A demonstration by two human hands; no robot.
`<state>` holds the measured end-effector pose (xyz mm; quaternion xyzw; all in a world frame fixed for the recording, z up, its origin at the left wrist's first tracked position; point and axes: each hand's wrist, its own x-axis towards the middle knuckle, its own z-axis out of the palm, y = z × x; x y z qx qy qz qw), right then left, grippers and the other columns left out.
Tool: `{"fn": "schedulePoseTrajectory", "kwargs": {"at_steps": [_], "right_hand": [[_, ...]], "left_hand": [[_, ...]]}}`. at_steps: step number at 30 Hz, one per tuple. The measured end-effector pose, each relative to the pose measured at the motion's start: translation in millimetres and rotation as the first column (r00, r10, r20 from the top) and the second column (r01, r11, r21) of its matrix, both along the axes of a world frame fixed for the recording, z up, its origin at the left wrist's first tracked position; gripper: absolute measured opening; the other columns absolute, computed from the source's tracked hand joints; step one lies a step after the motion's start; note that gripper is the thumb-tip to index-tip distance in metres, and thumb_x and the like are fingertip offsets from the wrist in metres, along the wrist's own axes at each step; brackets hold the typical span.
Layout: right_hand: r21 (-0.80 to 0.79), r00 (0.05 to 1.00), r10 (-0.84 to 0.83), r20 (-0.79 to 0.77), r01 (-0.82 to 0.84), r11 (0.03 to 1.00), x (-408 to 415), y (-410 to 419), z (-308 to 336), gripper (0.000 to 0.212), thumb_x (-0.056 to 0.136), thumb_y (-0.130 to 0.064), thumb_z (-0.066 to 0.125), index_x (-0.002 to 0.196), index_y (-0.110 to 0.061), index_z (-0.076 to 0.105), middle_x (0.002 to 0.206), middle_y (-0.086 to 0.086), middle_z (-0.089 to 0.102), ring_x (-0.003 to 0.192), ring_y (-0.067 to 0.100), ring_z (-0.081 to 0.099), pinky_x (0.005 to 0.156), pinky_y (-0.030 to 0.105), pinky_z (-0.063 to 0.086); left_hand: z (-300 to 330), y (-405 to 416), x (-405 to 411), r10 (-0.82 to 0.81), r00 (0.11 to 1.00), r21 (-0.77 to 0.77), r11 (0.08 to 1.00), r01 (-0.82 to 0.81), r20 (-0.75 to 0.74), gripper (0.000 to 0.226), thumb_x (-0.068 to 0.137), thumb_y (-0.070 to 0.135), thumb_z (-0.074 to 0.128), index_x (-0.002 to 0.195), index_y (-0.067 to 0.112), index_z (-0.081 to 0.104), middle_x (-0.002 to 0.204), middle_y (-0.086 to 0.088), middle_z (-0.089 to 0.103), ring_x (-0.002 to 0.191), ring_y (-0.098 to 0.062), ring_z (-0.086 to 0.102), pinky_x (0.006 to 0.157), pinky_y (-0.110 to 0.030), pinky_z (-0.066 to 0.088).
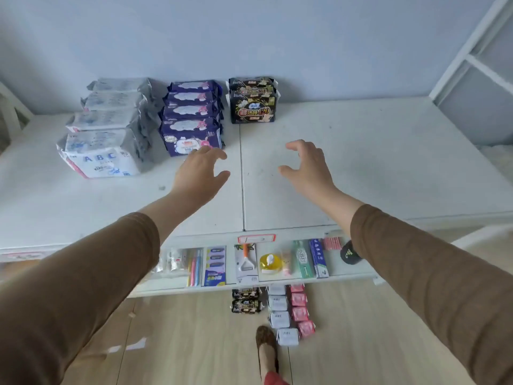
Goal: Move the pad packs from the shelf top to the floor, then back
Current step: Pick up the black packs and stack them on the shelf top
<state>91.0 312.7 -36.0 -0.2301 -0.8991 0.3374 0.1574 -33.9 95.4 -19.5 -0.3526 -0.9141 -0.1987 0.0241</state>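
White flat shelf top (361,162) carries black pad packs (253,107); left hand (200,173) and right hand (308,165) hover spread, empty.

Both arms stretch forward in brown sleeves; left hand (200,173) and right hand (306,165) hover side by side, apart, fingers loosely curved, holding nothing.

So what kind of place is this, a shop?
Probably a small shop or a mock-up of one: pad packs in rows on a white shelf top, and toothpaste on the shelf below with a price label.
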Motion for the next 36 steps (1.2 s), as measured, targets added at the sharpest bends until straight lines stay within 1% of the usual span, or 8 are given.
{"fn": "schedulePoseTrajectory", "kwargs": {"at_steps": [6, 9, 13, 18, 21, 26, 33, 36], "right_hand": [[0.018, 0.98, 0.01, -0.197, -0.007, 1.0, 124.1, -83.3, -20.2, 0.031, 0.089, -0.021, 0.063, 0.12, -0.02, 0.057, 0.116, -0.008, 0.057, 0.109, 0.014, 0.048, 0.086, 0.02, 0.035], [0.003, 0.98, 0.012, -0.199, -0.012, 1.0, 169.9, -114.6, -58.9, 0.023, 0.089, -0.019, 0.063, 0.112, -0.018, 0.059, 0.103, -0.007, 0.056, 0.098, 0.016, 0.049, 0.082, 0.024, 0.039], [-0.084, 0.996, 0.029, -0.09, -0.037, 0.996, 212.5, -141.6, -135.5, 0.018, 0.092, -0.019, 0.065, 0.109, -0.017, 0.06, 0.104, -0.005, 0.058, 0.096, 0.016, 0.053, 0.084, 0.031, 0.046], [-0.277, 0.987, 0.052, 0.152, -0.008, 0.961, 248.5, -161.8, -256.1, 0.026, 0.09, -0.015, 0.066, 0.115, -0.016, 0.058, 0.108, -0.006, 0.058, 0.096, 0.015, 0.058, 0.087, 0.035, 0.05], [-0.367, 0.956, 0.066, 0.284, 0.045, 0.929, 260.3, -168.6, -334.5, 0.035, 0.09, -0.015, 0.068, 0.122, -0.014, 0.055, 0.119, 0.0, 0.058, 0.105, 0.019, 0.059, 0.087, 0.03, 0.047], [-0.436, 0.903, 0.049, 0.427, 0.158, 0.886, 260.1, -177.1, -463.2, 0.051, 0.089, -0.019, 0.069, 0.135, -0.014, 0.049, 0.136, 0.001, 0.053, 0.116, 0.02, 0.056, 0.098, 0.036, 0.045], [-0.399, 0.874, 0.036, 0.484, 0.183, 0.898, 207.5, -176.6, -627.2, 0.06, 0.087, -0.018, 0.069, 0.141, -0.013, 0.041, 0.138, 0.006, 0.047, 0.126, 0.022, 0.047, 0.088, 0.024, 0.033], [-0.35, 0.873, 0.05, 0.486, 0.141, 0.926, 176.9, -175.3, -685.3, 0.07, 0.087, -0.015, 0.068, 0.148, -0.012, 0.033, 0.143, 0.009, 0.041, 0.132, 0.024, 0.042, 0.098, 0.026, 0.035]], "left_hand": [[-31.1, -72.4, 120.9, -0.088, 0.995, 0.173, 0.98, 0.094, -0.045, 0.026, 0.09, 0.029, 0.064, 0.115, 0.021, 0.061, 0.109, 0.001, 0.057, 0.105, -0.02, 0.052, 0.08, -0.04, 0.049], [-69.2, -101.6, 171.6, -0.128, 0.991, 0.199, 0.973, 0.119, 0.033, 0.022, 0.089, 0.025, 0.065, 0.109, 0.019, 0.062, 0.102, 0.001, 0.057, 0.1, -0.021, 0.053, 0.076, -0.041, 0.049], [-144.9, -131.4, 216.7, -0.104, 0.978, 0.113, 0.99, 0.084, 0.181, 0.02, 0.088, 0.021, 0.067, 0.107, 0.018, 0.062, 0.101, 0.002, 0.059, 0.097, -0.022, 0.056, 0.08, -0.041, 0.049], [-266.0, -156.0, 254.7, -0.003, 0.927, -0.064, 0.998, 0.029, 0.376, 0.021, 0.088, 0.027, 0.065, 0.109, 0.024, 0.06, 0.102, 0.005, 0.059, 0.099, -0.02, 0.058, 0.077, -0.04, 0.051], [-343.4, -163.0, 264.6, 0.08, 0.888, -0.202, 0.979, 0.015, 0.452, 0.028, 0.089, 0.03, 0.064, 0.115, 0.022, 0.059, 0.109, 0.003, 0.059, 0.106, -0.021, 0.056, 0.081, -0.042, 0.052], [-468.5, -166.3, 256.6, 0.226, 0.826, -0.351, 0.936, -0.036, 0.517, 0.045, 0.092, 0.036, 0.062, 0.133, 0.02, 0.053, 0.128, -0.006, 0.054, 0.119, -0.027, 0.05, 0.094, -0.039, 0.043], [-629.4, -151.2, 203.6, 0.281, 0.8, -0.358, 0.929, -0.089, 0.531, 0.058, 0.092, 0.039, 0.062, 0.143, 0.018, 0.043, 0.142, -0.009, 0.045, 0.126, -0.029, 0.047, 0.099, -0.039, 0.04], [-687.5, -137.9, 179.2, 0.27, 0.806, -0.312, 0.943, -0.113, 0.527, 0.063, 0.091, 0.037, 0.064, 0.145, 0.016, 0.04, 0.143, -0.011, 0.044, 0.127, -0.031, 0.046, 0.101, -0.04, 0.039]]}}
